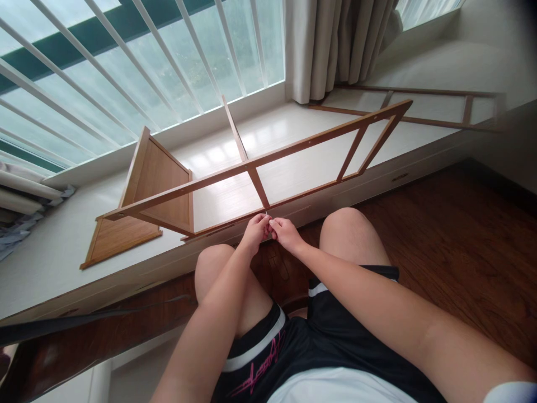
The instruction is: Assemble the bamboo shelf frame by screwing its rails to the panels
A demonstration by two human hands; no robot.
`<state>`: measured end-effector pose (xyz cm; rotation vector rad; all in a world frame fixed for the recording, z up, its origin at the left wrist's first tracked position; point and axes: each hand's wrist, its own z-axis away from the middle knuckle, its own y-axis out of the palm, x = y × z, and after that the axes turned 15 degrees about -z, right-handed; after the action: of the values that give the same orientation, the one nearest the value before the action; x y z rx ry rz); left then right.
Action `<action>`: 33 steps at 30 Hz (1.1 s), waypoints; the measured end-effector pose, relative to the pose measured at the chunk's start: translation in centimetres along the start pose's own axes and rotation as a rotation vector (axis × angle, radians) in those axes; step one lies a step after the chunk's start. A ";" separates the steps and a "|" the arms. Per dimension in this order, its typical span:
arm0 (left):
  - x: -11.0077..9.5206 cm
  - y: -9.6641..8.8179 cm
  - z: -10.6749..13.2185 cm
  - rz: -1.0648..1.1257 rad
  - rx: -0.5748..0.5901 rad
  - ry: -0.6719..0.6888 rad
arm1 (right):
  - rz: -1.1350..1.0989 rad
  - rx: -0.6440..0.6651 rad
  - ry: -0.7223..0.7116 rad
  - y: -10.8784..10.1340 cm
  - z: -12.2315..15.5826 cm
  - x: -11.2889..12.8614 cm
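Observation:
A long wooden frame [308,147] with crosspieces stands on the white window ledge, its lower rail along the ledge's front edge. At the middle crosspiece's lower end, my left hand [257,232] is closed in a pinch, close to the rail. Beside it, my right hand [287,234] is pinched shut, its fingertips meeting the left ones. A short, thin, light-coloured rod [267,212] pokes up between the fingertips toward the rail; its kind is too small to tell. Whatever else the fingers hold is hidden.
Wooden panels [161,173] stand and lie at the frame's left end. A thin wooden strip [235,130] extends toward the window. Behind, to the right, another wooden frame [436,122] lies on the ledge [210,148]. Curtains [323,50] hang beside the barred window.

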<state>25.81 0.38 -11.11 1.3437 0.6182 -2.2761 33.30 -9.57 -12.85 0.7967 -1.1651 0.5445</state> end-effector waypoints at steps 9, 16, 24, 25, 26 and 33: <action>0.0 0.1 -0.1 0.098 0.028 -0.005 | 0.123 0.003 -0.047 -0.3 -0.1 0.3; -0.2 0.1 0.0 0.089 0.017 -0.002 | 0.250 0.006 -0.090 -0.2 -0.1 0.8; -0.2 0.2 0.1 0.072 0.033 -0.020 | 0.565 -0.061 -0.135 -0.2 0.6 1.7; -0.2 0.2 0.1 0.073 0.037 -0.020 | 0.616 -0.072 -0.136 -0.3 0.6 1.8; -0.2 0.2 0.1 0.074 0.038 -0.019 | 0.676 -0.080 -0.137 -0.3 0.7 1.9; 0.0 0.1 -0.1 0.092 0.029 -0.011 | 0.714 -0.081 -0.123 -0.2 0.8 1.9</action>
<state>25.93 0.31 -11.12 1.3441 0.5103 -2.2252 33.61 -10.39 -10.95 0.3263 -1.5772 1.0346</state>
